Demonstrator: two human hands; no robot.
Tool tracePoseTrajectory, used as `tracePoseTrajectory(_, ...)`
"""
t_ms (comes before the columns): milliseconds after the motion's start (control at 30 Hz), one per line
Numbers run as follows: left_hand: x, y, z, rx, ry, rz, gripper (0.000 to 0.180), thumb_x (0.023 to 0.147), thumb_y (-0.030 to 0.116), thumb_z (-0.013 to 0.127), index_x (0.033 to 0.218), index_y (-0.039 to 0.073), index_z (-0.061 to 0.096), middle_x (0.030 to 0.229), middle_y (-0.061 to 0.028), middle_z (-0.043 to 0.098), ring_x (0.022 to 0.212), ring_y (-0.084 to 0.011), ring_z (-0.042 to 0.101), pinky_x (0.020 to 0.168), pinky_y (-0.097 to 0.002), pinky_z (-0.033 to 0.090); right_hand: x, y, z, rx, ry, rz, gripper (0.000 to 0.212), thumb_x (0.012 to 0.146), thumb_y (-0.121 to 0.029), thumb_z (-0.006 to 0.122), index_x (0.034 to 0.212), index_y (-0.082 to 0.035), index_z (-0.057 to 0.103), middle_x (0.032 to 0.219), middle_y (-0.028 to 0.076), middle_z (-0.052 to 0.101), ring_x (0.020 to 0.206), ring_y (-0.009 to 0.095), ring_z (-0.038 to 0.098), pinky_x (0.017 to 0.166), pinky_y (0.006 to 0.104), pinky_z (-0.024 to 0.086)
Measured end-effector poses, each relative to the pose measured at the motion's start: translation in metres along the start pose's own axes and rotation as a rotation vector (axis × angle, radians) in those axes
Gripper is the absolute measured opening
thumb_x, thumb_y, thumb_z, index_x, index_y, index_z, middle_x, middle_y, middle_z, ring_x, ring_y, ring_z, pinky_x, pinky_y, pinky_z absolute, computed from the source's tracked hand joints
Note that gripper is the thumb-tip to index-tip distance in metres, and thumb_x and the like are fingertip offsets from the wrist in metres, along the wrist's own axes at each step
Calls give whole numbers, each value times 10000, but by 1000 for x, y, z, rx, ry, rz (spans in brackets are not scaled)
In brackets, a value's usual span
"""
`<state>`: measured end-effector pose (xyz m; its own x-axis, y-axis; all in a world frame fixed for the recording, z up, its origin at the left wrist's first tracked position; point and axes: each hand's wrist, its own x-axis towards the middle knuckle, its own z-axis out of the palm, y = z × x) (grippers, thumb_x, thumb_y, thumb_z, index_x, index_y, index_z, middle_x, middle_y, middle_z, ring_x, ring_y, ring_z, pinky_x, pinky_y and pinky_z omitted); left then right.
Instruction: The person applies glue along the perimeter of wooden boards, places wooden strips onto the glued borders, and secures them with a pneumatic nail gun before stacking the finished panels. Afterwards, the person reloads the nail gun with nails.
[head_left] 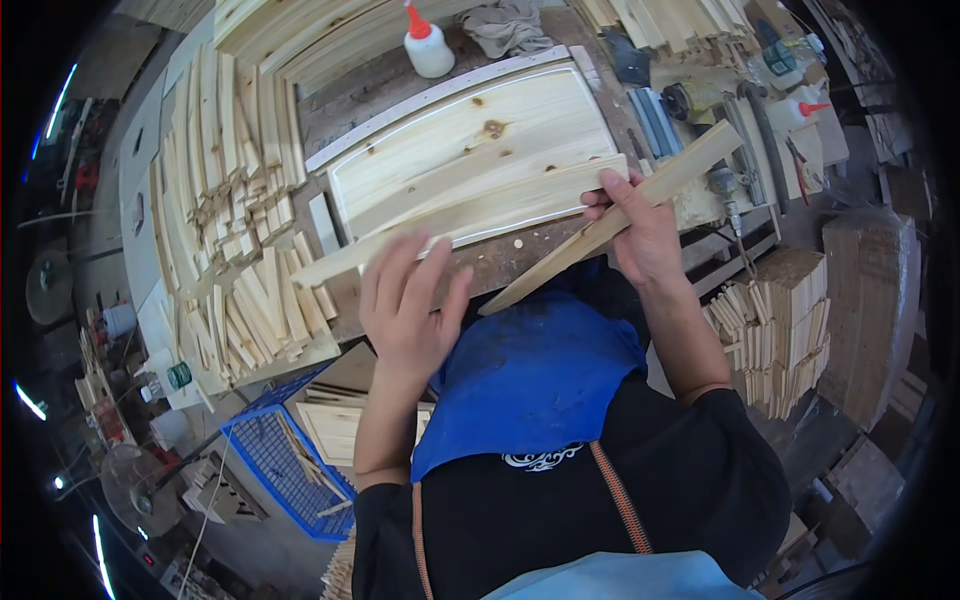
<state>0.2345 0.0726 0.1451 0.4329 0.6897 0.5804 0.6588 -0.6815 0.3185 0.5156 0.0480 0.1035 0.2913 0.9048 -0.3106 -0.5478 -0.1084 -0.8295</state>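
Wooden strips at both hands

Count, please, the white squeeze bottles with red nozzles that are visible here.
2: one white squeeze bottle beside the grey cloth, beyond the wooden panel; the other bottle at the right side. More may be hidden.

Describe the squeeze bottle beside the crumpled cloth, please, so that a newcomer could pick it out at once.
On the workbench, find the pale, knotty wooden panel. Just beyond its far edge, left of the crumpled grey cloth, stands the white squeeze bottle with a red nozzle. Unlike the other red-nozzled bottle, off to the right, it sits beside the cloth.
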Motion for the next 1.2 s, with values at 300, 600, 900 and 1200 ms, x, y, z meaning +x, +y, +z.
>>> tracePoseTrajectory(300, 8, -67, 9, -74, -105, 63, 387, 790, 47, 834, 1163, 104, 749, 1158, -78, 724, 1056, -301, 671, 906, -405, 549, 4, -2, -9, 72, 65, -39, 178, 998, -144, 740, 1062, 5, 665, 935, 68, 694, 833, 161, 719, 714, 271, 590)
tracePoseTrajectory(600, 42, -94, 46, -174, -133, 12, 296, 822, -1, 796, 1103, 85, 767, 1124, -96, 720, 1029, -309, 669, 897, -410, 547, 11, -4, -19, 126, 124, -62, 364, 1061, -195, 654, 1357, 1, 573, 1113, 78, 666, 860, 113, 662, 738, 250, 544)
tracePoseTrajectory(900, 95, -133, 124, -171, -222, -70, 241, 891, 38, 751, 1130, 63, 771, 1145, -113, 720, 1066, -318, 651, 922, -399, 538, 7, -3, -61, 184, 206, 41, 390, 1076, -198, 606, 1406, 0, 545, 1140, 64, 653, 880, 106, 611, 761, 254, 505)
tracePoseTrajectory(1200, 133, -137, 172, -191, -269, -9, 221, 905, 41, 737, 1123, 50, 778, 1147, -124, 721, 1069, -322, 644, 945, -406, 527, 15, -16, -78, 251, 230, 71, 359, 1048, -122, 608, 1382, -1, 559, 1139, 67, 657, 884, 119, 626, 754, 264, 509)
